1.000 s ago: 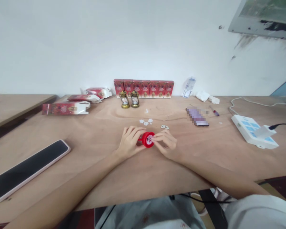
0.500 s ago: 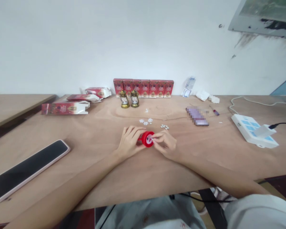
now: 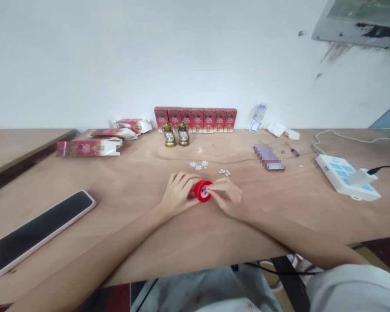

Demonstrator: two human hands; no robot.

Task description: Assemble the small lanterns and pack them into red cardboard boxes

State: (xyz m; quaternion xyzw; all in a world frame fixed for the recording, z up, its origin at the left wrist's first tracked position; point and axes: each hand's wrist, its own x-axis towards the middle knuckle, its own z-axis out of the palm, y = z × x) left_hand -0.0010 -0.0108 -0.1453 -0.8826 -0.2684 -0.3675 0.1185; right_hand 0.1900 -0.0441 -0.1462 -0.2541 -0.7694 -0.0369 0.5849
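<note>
While the red lantern base (image 3: 202, 191) is kept gripped on its side by the left hand (image 3: 178, 193) near mid-table (image 3: 188, 242), the right hand (image 3: 225, 196), earlier pinching beside its underside, is now pressed against it, fingertips closed together.

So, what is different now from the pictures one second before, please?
Almost nothing. The left hand still holds the red lantern by its body, and the right hand keeps its fingertips at the round open end; the fingers only shifted very slightly. Nothing was picked up or let go. The small white discs, the two gold lanterns and the phone lie as before.
</note>
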